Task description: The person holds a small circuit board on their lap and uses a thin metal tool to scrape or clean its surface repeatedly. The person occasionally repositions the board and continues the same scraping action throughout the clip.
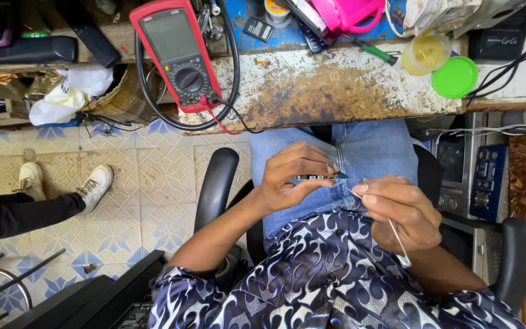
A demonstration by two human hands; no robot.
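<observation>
Patterned blue shirt nearest, jeans above it. Left hand over the lap, grip pinching a thin dark circuit strip held level between thumb and fingers. Right hand just beside it, grip pressed on slim metal tweezers, tip near the strip's right end. Rusty white bench beyond the knees carries a red multimeter, a green lid and a yellowish cup. Another person's white shoes on the tiled floor, left.
</observation>
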